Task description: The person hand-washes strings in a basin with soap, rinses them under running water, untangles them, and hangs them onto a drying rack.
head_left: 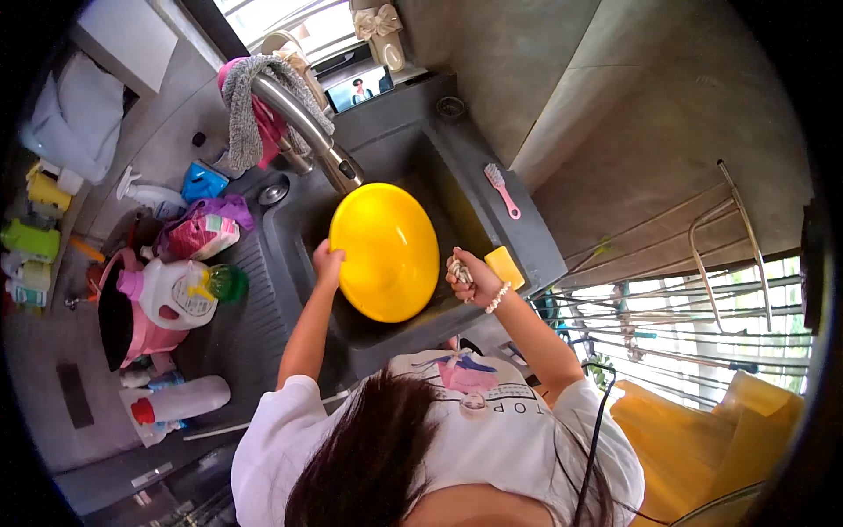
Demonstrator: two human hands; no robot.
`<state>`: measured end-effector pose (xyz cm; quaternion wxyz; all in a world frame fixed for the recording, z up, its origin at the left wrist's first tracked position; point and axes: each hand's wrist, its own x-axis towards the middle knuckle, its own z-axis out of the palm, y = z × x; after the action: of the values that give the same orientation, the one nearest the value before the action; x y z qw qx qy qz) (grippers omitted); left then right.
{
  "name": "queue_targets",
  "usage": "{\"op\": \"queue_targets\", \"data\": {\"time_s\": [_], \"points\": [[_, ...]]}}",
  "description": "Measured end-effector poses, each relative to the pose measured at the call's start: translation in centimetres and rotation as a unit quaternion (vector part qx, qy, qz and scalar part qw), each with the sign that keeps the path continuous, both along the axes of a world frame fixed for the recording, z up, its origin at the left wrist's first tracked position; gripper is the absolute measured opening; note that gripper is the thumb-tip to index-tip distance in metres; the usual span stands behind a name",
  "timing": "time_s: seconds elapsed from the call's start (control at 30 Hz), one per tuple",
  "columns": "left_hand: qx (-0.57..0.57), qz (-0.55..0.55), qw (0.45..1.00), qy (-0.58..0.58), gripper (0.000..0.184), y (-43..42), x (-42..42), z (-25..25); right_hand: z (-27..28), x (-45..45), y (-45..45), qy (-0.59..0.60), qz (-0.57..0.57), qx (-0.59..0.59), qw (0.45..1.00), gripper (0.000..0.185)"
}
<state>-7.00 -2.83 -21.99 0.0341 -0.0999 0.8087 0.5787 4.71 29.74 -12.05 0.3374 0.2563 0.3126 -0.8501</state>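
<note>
My left hand is closed on the left rim of a round yellow basin. The basin is tilted over the dark grey sink, below the tip of the metal faucet. My right hand is closed around a small bundle of pale greyish pieces, whose kind I cannot make out. It is held just right of the basin, apart from it. Close by on the sink's right edge lies a yellow sponge. A pink-handled brush lies farther up that edge.
A grey cloth hangs over the faucet. On the left stand a white detergent bottle, a pink bucket and a lying bottle. A phone leans behind the sink, near sandals. A metal rack is at right.
</note>
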Motion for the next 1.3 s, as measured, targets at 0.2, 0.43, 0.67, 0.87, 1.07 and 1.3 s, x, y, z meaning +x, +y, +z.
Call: {"op": "queue_targets", "data": {"time_s": [0.2,0.43,0.67,0.87,1.07,1.3], "points": [[-0.434,-0.114,0.88,-0.155,0.044,-1.9,-1.3,1.4,4.6,0.1,0.5,0.078,-0.049,-0.038,0.995,0.04],[-0.153,-0.34,0.925,0.072,0.048,5.2,1.3,9.0,12.7,-0.4,-2.3,0.159,-0.117,-0.095,0.976,0.04],[0.493,-0.348,0.769,-0.21,0.042,12.2,5.3,21.1,14.9,1.3,-3.3,0.228,-0.175,-0.039,0.957,0.043],[0.453,-0.329,0.805,-0.198,0.024,15.7,8.5,21.5,15.0,4.0,-2.8,0.305,-0.178,0.197,0.915,0.029],[0.424,-0.352,0.823,-0.135,0.018,15.8,11.4,21.7,16.9,8.1,0.2,0.355,-0.149,0.4,0.832,0.023],[0.474,-0.357,0.801,-0.077,0.024,14.9,11.9,24.4,20.6,10.5,3.8,0.415,-0.218,0.307,0.828,0.027]]}}
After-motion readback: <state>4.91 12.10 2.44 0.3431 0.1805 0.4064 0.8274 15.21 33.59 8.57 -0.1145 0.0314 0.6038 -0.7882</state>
